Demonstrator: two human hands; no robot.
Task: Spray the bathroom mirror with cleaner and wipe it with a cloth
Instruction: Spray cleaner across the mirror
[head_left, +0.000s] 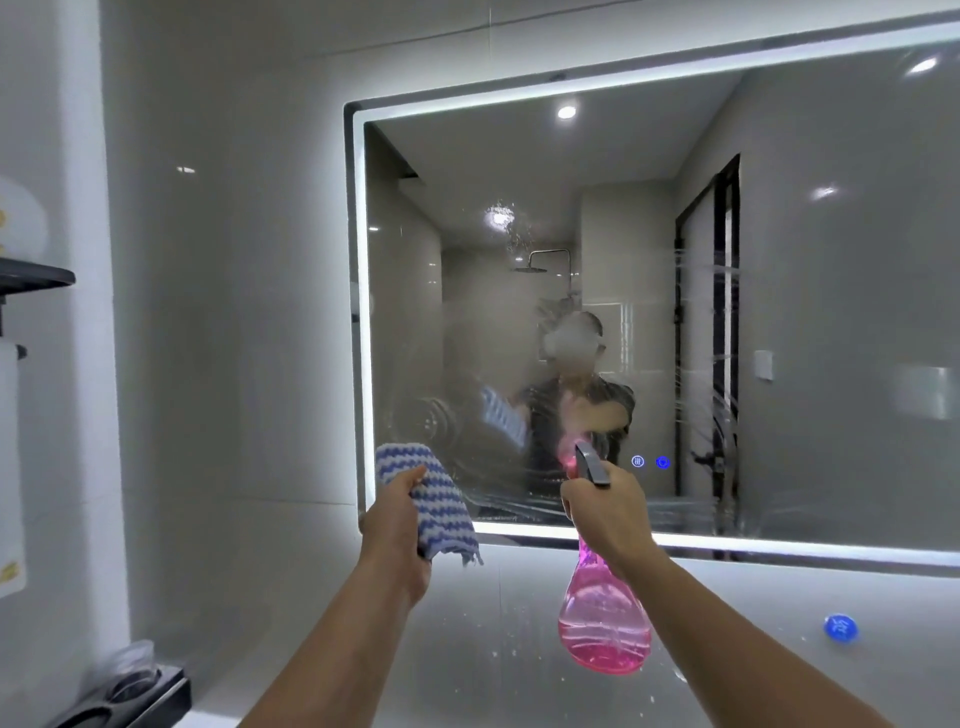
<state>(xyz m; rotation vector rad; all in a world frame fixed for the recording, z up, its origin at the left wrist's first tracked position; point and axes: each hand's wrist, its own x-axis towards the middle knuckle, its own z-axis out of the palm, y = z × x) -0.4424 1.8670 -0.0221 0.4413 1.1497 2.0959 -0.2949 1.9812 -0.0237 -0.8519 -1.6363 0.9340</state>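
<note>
A large wall mirror (810, 312) with a lit white border fills the upper right. Its lower left part is fogged with spray and streaks, and droplets sit higher up near the centre. My left hand (397, 512) grips a blue-and-white striped cloth (441, 499) at the mirror's bottom left corner. My right hand (608, 509) holds a pink spray bottle (605, 618) by its neck, the grey trigger head pointing at the glass. The bottle's body hangs below the mirror's lower edge.
Grey tiled wall (234, 312) lies left of the mirror. A dark shelf (36, 278) sticks out at far left, with a black holder (140, 696) below it. A round blue object (840, 627) sits on the wall at lower right. Two blue touch icons (649, 461) glow on the mirror.
</note>
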